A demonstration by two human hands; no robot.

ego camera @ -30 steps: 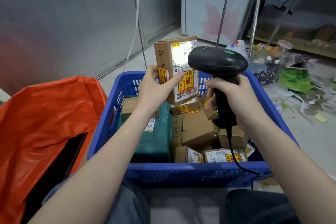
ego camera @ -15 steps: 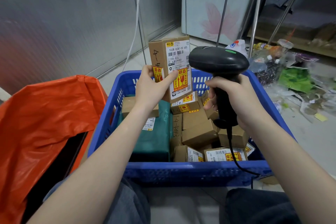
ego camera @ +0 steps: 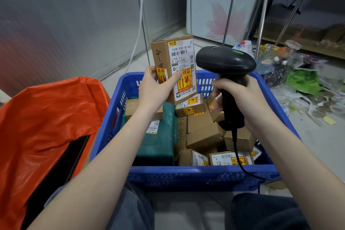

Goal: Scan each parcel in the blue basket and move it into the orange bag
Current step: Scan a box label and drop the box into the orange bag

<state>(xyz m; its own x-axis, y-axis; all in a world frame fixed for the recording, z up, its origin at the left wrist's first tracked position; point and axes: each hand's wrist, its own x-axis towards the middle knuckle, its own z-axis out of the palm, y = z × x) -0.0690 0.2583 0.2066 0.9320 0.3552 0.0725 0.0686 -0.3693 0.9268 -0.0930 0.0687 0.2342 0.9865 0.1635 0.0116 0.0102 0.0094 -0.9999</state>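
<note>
While your left hand (ego camera: pixel 155 87) grips the cardboard parcel (ego camera: pixel 174 67) upright above the blue basket's (ego camera: pixel 201 175) far edge, label facing you, your right hand (ego camera: pixel 240 99) is wrapped round the black barcode scanner (ego camera: pixel 225 65) handle just right of it, green light on. More cardboard parcels (ego camera: pixel 203 136) and a green mailer (ego camera: pixel 158 142) lie in the basket. Orange bag (ego camera: pixel 43 121) sits open beside its left edge.

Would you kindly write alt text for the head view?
The left hand holds a labelled box upright over the blue basket of parcels, beside a black scanner gripped by the right hand. An orange bag lies left.
</note>
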